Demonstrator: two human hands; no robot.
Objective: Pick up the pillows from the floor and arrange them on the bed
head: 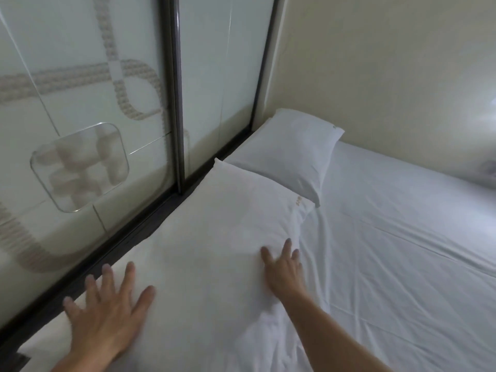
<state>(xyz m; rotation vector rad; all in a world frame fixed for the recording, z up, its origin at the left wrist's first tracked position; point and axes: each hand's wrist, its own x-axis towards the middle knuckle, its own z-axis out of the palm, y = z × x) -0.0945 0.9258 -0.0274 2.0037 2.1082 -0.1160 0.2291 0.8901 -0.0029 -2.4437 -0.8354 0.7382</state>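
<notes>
Small pale room, cream wall [389, 63] at the far side, frosted glass partition [80, 103] with a dark metal frame [175, 89] running along the left edge of the bed [402, 251]. Rope-like pattern and a rounded square panel on the glass. White fitted sheet [389, 304] over the mattress, creased in long diagonal folds toward the lower right.

Two white pillows on the bed, both up against the glass side. Far pillow [290, 154] lying flat in the corner where glass meets wall, a small mark near its right corner. Near pillow [214, 237] lying lengthwise along the dark frame, its far end overlapping or touching the far pillow's near edge, a small gold logo near its right corner, too blurred to read.

Left hand [107, 315] spread flat, palm down, fingers splayed, resting on the near left part of the near pillow beside the frame; nothing gripped. Right hand [281, 269] also flat and unclenched, fingers extended, pressing down on the right side of the same pillow, fabric dimpled and bunched around the palm. Both forearms bare, reaching in from the bottom edge.

No floor in view
</notes>
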